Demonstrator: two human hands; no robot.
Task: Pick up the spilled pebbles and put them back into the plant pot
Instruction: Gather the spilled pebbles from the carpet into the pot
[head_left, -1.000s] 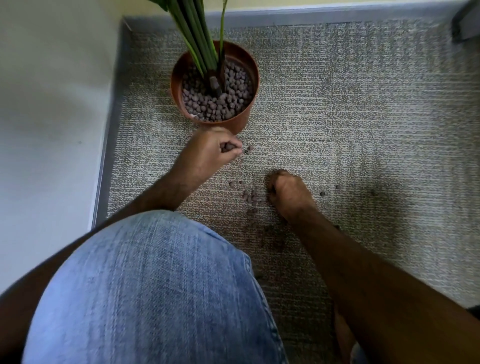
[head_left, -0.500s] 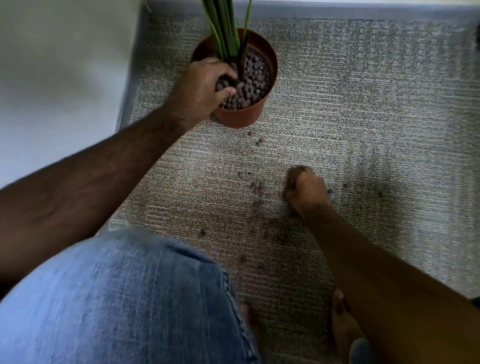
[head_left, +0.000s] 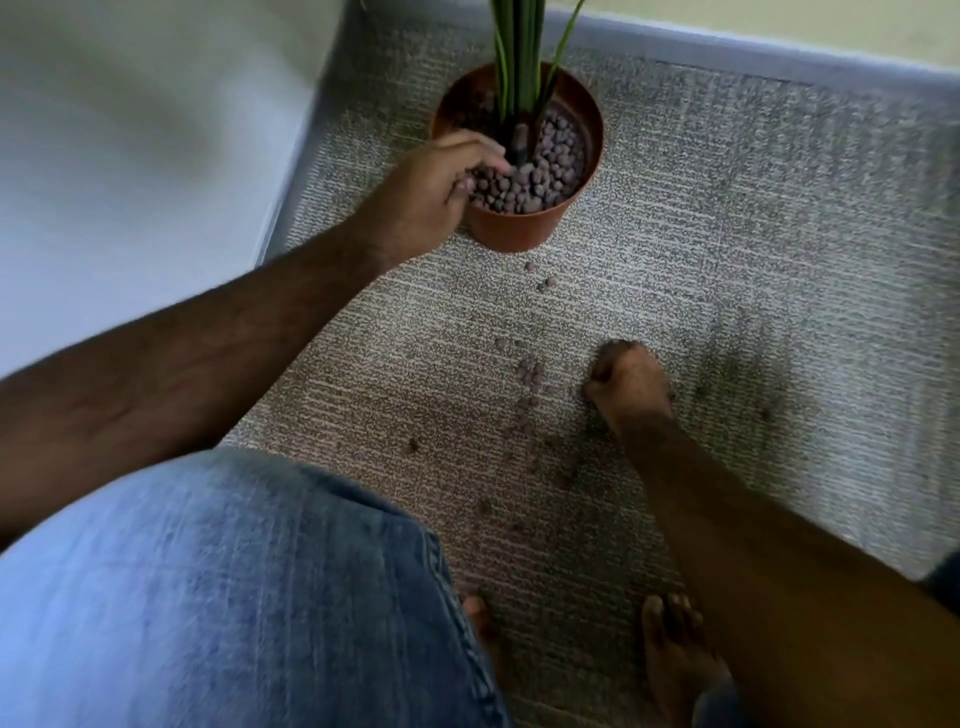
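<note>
A grey-and-cream flecked carpet (head_left: 727, 218) covers the floor of a room corner. A pale wall (head_left: 130, 156) stands along its left edge, a yellowish wall (head_left: 831, 26) along the far edge, with grey skirting (head_left: 727, 47) beneath.

The person wears faded blue denim (head_left: 249, 587) with a stitched seam along its edge, both forearms are bare of sleeves, and the feet (head_left: 675, 660) are bare.
</note>
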